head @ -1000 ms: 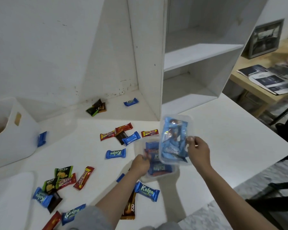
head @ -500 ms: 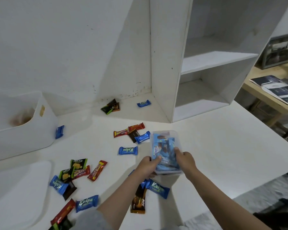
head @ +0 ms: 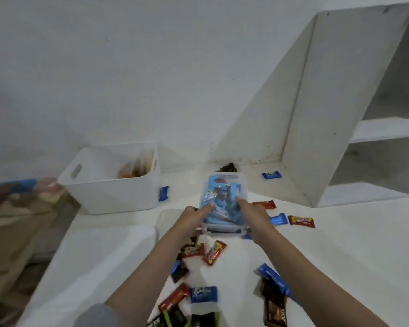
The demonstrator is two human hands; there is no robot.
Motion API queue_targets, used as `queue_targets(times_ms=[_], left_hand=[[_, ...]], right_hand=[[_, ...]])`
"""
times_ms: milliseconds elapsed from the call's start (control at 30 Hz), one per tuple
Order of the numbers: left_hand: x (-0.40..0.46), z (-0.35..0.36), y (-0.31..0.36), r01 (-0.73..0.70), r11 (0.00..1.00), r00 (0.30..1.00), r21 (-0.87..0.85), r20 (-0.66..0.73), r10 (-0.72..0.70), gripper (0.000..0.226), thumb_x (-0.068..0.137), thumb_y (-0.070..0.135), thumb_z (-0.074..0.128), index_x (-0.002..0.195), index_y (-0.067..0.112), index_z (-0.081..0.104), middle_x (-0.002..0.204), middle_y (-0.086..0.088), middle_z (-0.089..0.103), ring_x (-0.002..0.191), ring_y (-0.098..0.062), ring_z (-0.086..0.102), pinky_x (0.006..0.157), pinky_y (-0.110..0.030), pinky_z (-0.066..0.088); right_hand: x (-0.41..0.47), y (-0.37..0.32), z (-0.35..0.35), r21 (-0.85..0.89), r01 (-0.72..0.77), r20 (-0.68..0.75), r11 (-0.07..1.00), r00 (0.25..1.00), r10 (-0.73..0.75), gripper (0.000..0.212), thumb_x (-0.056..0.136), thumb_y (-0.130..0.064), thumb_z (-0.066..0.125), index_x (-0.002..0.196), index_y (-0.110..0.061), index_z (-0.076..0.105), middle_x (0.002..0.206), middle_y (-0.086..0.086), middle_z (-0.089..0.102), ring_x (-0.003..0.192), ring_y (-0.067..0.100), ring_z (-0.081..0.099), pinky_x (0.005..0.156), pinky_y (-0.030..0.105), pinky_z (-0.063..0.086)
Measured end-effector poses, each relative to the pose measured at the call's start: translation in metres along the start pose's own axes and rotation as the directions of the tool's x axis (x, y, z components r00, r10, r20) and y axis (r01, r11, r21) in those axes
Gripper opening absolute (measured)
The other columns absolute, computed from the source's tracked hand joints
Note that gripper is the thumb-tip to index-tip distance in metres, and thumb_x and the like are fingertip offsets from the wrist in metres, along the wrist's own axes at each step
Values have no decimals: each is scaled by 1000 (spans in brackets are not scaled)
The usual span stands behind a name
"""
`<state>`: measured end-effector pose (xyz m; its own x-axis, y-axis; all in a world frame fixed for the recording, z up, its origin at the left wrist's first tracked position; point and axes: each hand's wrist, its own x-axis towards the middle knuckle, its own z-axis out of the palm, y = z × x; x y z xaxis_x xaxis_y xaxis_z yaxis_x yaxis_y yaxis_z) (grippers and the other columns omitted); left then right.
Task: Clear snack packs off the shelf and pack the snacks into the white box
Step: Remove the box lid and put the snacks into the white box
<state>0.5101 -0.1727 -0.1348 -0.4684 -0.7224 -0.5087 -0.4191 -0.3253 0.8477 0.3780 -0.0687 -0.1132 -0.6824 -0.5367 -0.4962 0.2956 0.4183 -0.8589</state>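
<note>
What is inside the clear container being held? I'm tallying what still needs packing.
The clear container holds light-blue snack packs. The left hand and right hand cover its lower corners, so no count.

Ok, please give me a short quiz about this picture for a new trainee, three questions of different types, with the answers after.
1. True or false: both hands grip the clear pack of blue snacks.
2. Multiple choice: where is the white box relative to the pack? A) to its left, B) to its right, C) under it.
3. Fill in: the blue snack nearest the box lies against its ______ side wall.

Key:
1. True; the left hand and the right hand hold it from either side.
2. A.
3. Right.
</note>
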Motion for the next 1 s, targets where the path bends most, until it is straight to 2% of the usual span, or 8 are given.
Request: queue_targets(times_ms=[200,333,467,600,700,833,933,1000], left_hand=[[-10,-150,26,-46,999,985,-28,-165,41,55,77,50,70,107,5,63,101,-16,69,77,-23,63,61,-30,54],[-19,-235,41,-63,998,967,-8,-250,59,43,83,43,67,103,5,61,78,-7,63,65,-20,59,60,-29,51],[-16,-300,70,-51,998,951,46,-302,63,58,77,48,69,112,4,57,86,-11,61,69,-22,59,60,-30,53],[-3,-336,107,-102,992,937,71,-328,120,53,81,44,67,109,0,57,82,-12,60,68,-21,59,62,-31,54],[18,-362,125,-127,989,923,76,-356,145,46,84,41,65,104,1,56,76,-11,56,67,-20,56,61,-29,50],[63,-392,128,-119,982,884,149,-434,173,47,83,41,67,101,-1,56,84,-13,54,68,-22,53,59,-31,45],[99,-405,116,-47,932,877,359,-432,211,45,86,41,63,97,-2,57,89,-15,55,69,-22,53,55,-28,40],[120,-410,105,8,862,895,506,-388,220,41,89,39,60,100,0,56,94,-15,56,79,-23,53,63,-29,38]], right_hand=[[-27,-41,135,-8,91,180,996,980,-88,44,88,-42,60,108,-3,59,92,11,59,73,22,52,67,33,43],[-43,-61,218,43,100,284,994,953,-108,36,83,-36,64,98,-4,61,91,15,61,78,25,51,67,34,40],[-51,-95,276,61,109,337,992,933,-123,17,83,-28,64,87,-12,57,89,8,56,82,24,52,73,37,48],[-31,-133,320,36,186,354,982,916,-186,36,88,-40,58,106,-8,60,92,7,64,84,24,61,74,36,52],[-10,-154,357,27,217,372,976,904,-211,40,86,-45,58,104,-9,63,96,10,69,90,30,68,81,43,56],[27,-156,405,0,135,443,991,889,-121,35,89,-35,54,113,-10,58,105,9,65,85,24,62,66,33,51],[50,-142,429,-98,2,492,995,869,47,26,84,-31,55,105,-16,58,95,9,61,79,25,56,65,35,47],[69,-130,441,-118,-76,530,990,838,127,24,79,-19,56,103,-12,59,90,11,63,74,26,59,67,37,51]])
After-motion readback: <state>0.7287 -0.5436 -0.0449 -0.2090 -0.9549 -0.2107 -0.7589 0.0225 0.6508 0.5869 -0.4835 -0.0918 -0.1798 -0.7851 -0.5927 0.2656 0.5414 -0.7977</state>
